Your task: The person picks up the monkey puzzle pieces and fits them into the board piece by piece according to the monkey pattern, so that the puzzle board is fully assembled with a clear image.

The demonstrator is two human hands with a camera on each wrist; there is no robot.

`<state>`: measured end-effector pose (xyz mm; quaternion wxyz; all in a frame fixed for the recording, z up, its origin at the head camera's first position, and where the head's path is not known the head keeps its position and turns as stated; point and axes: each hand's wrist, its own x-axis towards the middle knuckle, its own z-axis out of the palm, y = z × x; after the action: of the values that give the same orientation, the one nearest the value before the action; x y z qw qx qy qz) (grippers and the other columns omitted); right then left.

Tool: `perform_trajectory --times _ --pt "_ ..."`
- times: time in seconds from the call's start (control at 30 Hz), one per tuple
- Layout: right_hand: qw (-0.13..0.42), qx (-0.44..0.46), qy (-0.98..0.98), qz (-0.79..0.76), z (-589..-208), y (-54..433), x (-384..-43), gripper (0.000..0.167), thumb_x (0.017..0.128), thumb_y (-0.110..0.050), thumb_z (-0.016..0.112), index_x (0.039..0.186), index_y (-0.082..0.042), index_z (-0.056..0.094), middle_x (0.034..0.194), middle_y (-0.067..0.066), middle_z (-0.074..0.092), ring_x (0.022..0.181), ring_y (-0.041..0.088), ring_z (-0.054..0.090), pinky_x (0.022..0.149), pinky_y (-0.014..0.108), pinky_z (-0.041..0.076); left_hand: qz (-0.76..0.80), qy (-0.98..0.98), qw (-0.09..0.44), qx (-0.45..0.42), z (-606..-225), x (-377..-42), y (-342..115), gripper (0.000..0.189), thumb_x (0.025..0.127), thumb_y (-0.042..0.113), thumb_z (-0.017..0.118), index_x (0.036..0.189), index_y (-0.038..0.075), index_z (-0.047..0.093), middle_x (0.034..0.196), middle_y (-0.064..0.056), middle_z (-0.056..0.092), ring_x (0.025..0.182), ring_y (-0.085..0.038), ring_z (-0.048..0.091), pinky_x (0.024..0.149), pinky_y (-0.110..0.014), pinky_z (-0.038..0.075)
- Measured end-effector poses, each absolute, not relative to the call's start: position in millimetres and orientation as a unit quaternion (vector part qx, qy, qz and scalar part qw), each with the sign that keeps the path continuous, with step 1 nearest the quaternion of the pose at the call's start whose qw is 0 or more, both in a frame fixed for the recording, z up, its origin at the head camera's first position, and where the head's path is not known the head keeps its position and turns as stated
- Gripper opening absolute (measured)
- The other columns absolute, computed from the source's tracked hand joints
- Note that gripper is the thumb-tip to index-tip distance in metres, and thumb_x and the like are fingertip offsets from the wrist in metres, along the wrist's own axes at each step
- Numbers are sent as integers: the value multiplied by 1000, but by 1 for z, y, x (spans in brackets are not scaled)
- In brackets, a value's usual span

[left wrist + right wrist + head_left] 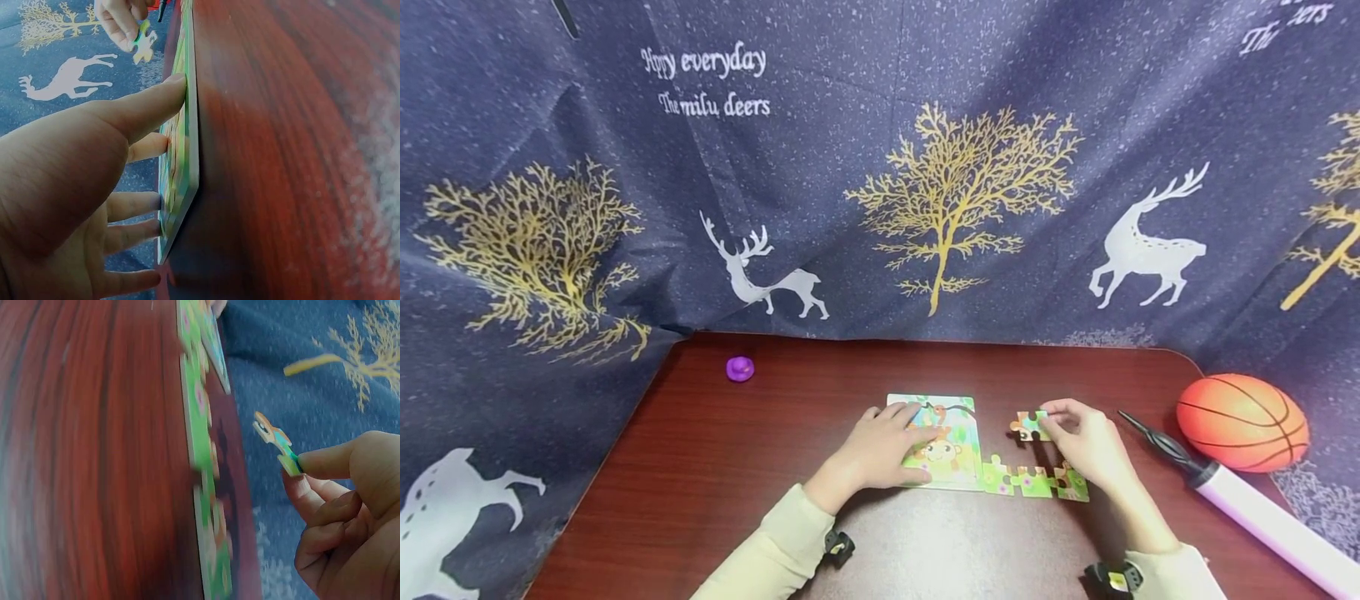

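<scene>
A jigsaw puzzle piece in orange, green and blue is pinched between the thumb and fingers of my right hand. In the right wrist view that puzzle piece is raised above the table. My left hand rests with spread fingers on the puzzle board, which shows a monkey's face. The left wrist view has the thumb and fingertips touching the board's face. Several green puzzle pieces lie in a row against the board's right side, below my right hand.
A small purple toy hat sits at the back left of the brown table. At the right are an orange basketball-patterned ball and a white hand pump with a black nozzle. A dark blue printed cloth hangs behind.
</scene>
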<state>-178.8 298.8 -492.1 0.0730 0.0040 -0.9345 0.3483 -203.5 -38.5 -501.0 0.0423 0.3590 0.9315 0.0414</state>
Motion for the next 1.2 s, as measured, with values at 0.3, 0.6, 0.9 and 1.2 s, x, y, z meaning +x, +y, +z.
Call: perform_trajectory --times 0.3,0.6,0.9,1.2 --pt "10 24 -915 403 -497 257 -188 15 99 -24 71 109 -13 75 92 -3 74 88 17 72 80 44 53 64 929 49 360 -503 -202 -41 67 93 65 65 153 36 54 164 -12 37 149 -33 36 113 -57 38" --pt "-59 -2 -880 471 -504 224 -191 16 95 -16 73 107 -6 76 81 3 73 53 17 59 46 30 44 60 928 50 363 -499 -201 -43 67 94 64 63 153 35 54 164 -12 38 149 -32 36 113 -56 38" --pt "-55 -7 -898 436 -511 210 -195 11 90 -15 78 100 -10 80 78 -1 71 65 15 61 61 33 49 49 928 48 365 -504 -203 -42 68 95 67 60 155 37 50 165 -11 37 150 -32 36 113 -56 38" --pt "-71 -39 -892 444 -504 211 -196 15 90 -16 76 104 -9 80 77 2 70 55 17 58 53 33 47 46 927 48 370 -505 -204 -41 68 95 66 61 157 39 47 164 -13 38 149 -34 37 113 -57 39"
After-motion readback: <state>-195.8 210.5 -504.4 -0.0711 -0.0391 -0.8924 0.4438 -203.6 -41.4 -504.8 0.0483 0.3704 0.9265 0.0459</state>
